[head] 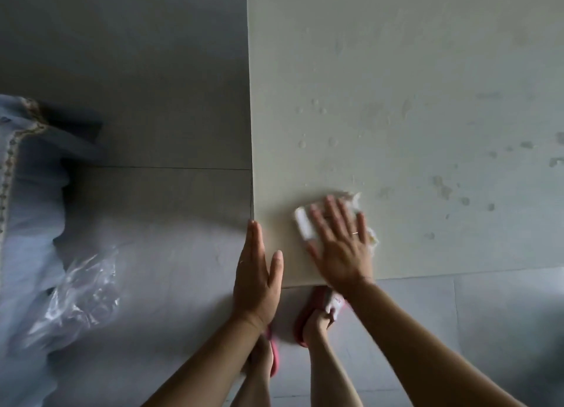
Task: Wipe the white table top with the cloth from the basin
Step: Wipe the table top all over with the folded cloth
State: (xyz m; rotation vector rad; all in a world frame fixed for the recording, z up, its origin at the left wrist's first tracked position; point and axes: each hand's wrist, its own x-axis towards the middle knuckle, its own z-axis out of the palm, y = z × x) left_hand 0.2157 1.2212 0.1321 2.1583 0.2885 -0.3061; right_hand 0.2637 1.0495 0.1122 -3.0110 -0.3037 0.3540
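The white table top (412, 101) fills the upper right, with wet drops and smears across it. My right hand (338, 242) lies flat with spread fingers on a white cloth (303, 220) near the table's front left corner and presses it down. The cloth sticks out to the left of the fingers and beyond them. My left hand (258, 275) is flat with straight fingers against the table's left edge at the corner, holding nothing. The basin is not in view.
Grey floor tiles (137, 101) lie left of and below the table. A pale blue curtain (27, 177) and a crumpled clear plastic bag (82, 296) sit on the floor at the left. My feet in pink slippers (308, 312) stand at the table's front edge.
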